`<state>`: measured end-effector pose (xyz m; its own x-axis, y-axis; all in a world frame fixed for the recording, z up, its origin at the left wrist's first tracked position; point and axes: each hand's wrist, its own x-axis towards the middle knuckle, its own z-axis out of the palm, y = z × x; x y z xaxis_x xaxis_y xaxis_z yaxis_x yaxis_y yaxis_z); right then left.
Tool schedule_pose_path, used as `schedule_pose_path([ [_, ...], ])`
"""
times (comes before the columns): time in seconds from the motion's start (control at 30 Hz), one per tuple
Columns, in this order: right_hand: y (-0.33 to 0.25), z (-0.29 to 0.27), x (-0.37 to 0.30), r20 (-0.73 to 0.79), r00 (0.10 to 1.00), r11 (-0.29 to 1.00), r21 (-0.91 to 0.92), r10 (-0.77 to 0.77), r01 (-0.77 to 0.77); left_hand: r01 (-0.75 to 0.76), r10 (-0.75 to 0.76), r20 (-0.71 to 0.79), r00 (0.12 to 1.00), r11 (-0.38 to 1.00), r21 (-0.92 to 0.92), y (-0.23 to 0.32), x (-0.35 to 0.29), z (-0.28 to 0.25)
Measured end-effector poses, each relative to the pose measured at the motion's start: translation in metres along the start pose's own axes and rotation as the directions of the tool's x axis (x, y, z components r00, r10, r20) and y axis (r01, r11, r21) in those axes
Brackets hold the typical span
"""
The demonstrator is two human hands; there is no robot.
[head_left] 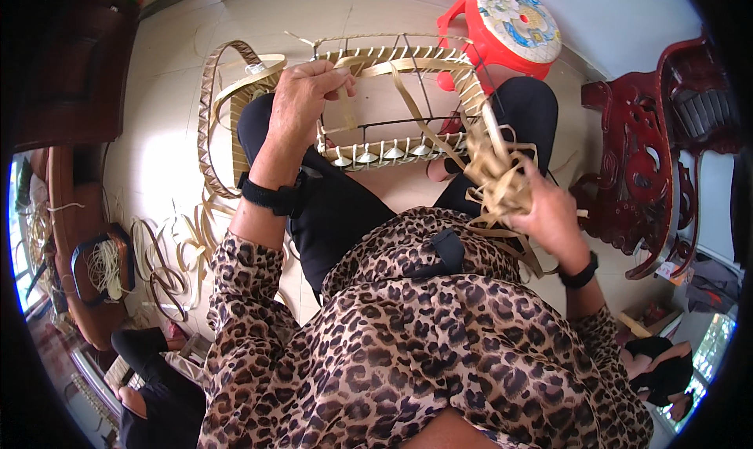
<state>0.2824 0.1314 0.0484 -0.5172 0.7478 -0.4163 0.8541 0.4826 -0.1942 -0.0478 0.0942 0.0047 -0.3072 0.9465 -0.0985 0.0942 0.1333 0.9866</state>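
Observation:
A part-woven basket with a dark wire frame rests between my knees, its rim wrapped in pale strips. At its left end, my left hand pinches a flat tan weaving strip between thumb and fingers. One length of strip slants across the open frame. Over the basket's right corner, my right hand is closed around a loose, looped bundle of tan strips. Parts of the fingers of my right hand are hidden behind the bundle.
Left of the basket stands a tall woven handle. A red stool with a patterned top is beyond the far right corner. Carved dark wooden furniture stands right. Loose strips lie on the floor at left. Other people sit at both lower edges.

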Motion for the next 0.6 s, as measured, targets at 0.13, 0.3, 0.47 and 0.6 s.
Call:
schedule_pose_path([
  [0.13, -0.002, 0.024, 0.001, -0.204, 0.978, 0.994, -0.109, -0.037, 0.015, 0.034, -0.032, 0.054, 0.998, 0.999, -0.026, -0.001, 0.003, -0.005],
  [0.3, -0.001, 0.029, 0.012, -0.324, 0.915, 0.962, -0.207, -0.238, 0.177, -0.103, 0.089, 0.110, 0.990, 0.986, 0.134, 0.000, 0.002, -0.007],
  [0.47, 0.011, 0.032, 0.010, -0.317, 0.926, 0.892, 0.330, -0.204, 0.310, 0.034, -0.033, 0.048, 0.998, 0.999, -0.017, 0.000, 0.000, -0.001],
  [0.6, 0.004, 0.032, 0.002, -0.042, 0.999, 0.586, 0.810, -0.003, 0.036, 0.020, -0.017, 0.056, 0.998, 0.998, -0.055, 0.000, -0.003, 0.000],
])
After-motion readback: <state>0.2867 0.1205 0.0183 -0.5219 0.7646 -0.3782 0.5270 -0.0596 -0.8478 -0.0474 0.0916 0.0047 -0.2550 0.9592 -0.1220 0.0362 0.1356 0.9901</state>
